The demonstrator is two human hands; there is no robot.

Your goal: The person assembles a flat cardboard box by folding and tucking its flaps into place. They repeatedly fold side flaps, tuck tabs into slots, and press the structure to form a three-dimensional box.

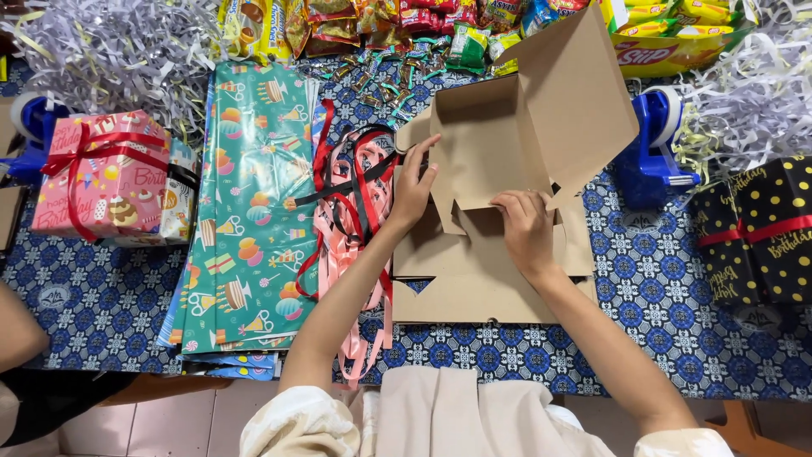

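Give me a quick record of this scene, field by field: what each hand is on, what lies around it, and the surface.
left hand: pressing the left side wall of the cardboard box
right hand: fingers on a front flap of the box
box state: half folded, lid flap up
left of box: ribbons, gift wrap sheets, pink wrapped gift
right of box: blue tape dispenser, black dotted gift
far edge: snack packets, shredded paper
surface: blue patterned cloth

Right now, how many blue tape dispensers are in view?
2. One tape dispenser stands right of the cardboard box, near the shredded paper. The other sits at the far left, partly hidden behind the pink wrapped gift.
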